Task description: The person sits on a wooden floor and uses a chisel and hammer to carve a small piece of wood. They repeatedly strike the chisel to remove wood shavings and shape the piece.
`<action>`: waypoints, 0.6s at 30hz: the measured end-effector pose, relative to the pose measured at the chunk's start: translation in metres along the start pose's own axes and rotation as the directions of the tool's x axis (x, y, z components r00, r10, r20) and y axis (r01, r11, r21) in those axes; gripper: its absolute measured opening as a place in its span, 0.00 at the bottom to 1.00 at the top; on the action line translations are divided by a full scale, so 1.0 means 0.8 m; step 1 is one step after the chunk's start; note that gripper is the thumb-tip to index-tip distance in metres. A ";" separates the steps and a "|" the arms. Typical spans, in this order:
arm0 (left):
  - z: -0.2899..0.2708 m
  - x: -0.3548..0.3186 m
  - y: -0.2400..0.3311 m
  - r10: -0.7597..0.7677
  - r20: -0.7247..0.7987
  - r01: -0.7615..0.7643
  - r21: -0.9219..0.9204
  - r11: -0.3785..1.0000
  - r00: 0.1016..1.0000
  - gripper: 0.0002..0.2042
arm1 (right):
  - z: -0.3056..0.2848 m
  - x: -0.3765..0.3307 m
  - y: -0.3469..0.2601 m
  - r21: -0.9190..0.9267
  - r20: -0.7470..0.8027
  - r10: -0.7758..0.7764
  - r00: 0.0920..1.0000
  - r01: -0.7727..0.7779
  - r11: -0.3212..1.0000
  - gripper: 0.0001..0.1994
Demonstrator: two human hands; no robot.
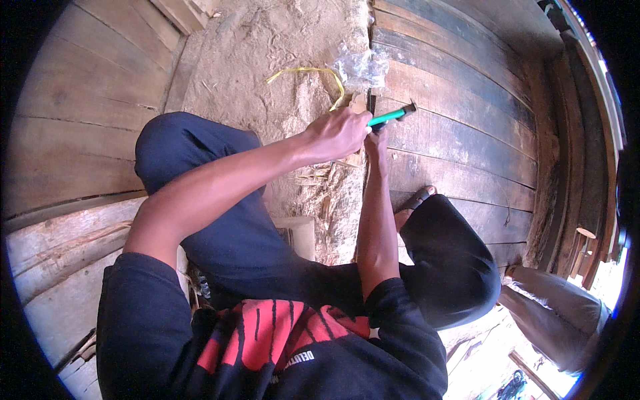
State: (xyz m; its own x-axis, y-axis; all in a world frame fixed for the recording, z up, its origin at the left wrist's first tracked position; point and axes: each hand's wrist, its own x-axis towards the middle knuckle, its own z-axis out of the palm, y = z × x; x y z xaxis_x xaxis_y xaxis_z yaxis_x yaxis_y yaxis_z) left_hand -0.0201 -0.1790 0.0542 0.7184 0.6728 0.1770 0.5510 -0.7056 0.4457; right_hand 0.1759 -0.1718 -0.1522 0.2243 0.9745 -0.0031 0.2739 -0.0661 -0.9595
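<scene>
Brown ground (247, 53) runs between left planks (87, 87) and right planks (460, 110). A curved yellow strip (327, 69) lies on the ground. Near it, a crumpled clear bag (358, 67) lies where ground meets the right planks. Wood scraps (320, 179) lie scattered nearer the person; the ground looks uneven.

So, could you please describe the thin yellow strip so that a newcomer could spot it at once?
Find the rough brown earth between two brown plank surfaces. On it, just beyond the person's left hand, lies a thin yellow strip, bent like a hook. Its yellow colour sets it apart from the crumpled clear plastic beside it.
</scene>
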 end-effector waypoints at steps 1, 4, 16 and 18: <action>-0.002 -0.002 0.002 -0.040 0.004 0.040 -0.031 0.999 0.999 0.11 | 0.004 -0.003 -0.002 0.100 0.006 -0.004 1.000 0.003 0.995 0.10; -0.014 0.009 0.014 -0.142 0.042 0.146 -0.116 0.982 0.989 0.11 | -0.005 0.001 -0.002 0.284 0.020 0.002 1.000 -0.008 0.959 0.10; -0.031 0.011 0.005 -0.256 0.151 0.285 -0.219 0.933 0.955 0.11 | -0.005 0.008 -0.026 0.322 0.093 0.146 0.985 -0.168 0.932 0.12; -0.034 0.012 0.007 -0.305 0.161 0.338 -0.258 0.905 0.939 0.10 | -0.012 0.012 -0.017 0.350 0.097 0.165 0.982 -0.189 0.918 0.12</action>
State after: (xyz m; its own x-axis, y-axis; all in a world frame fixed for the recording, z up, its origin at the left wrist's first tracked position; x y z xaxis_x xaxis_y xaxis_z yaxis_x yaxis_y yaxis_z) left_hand -0.0217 -0.1699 0.0824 0.5750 0.8106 -0.1111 0.6321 -0.3539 0.6894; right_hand 0.1835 -0.1640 -0.1360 0.1750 0.9663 -0.1888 -0.1182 -0.1697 -0.9784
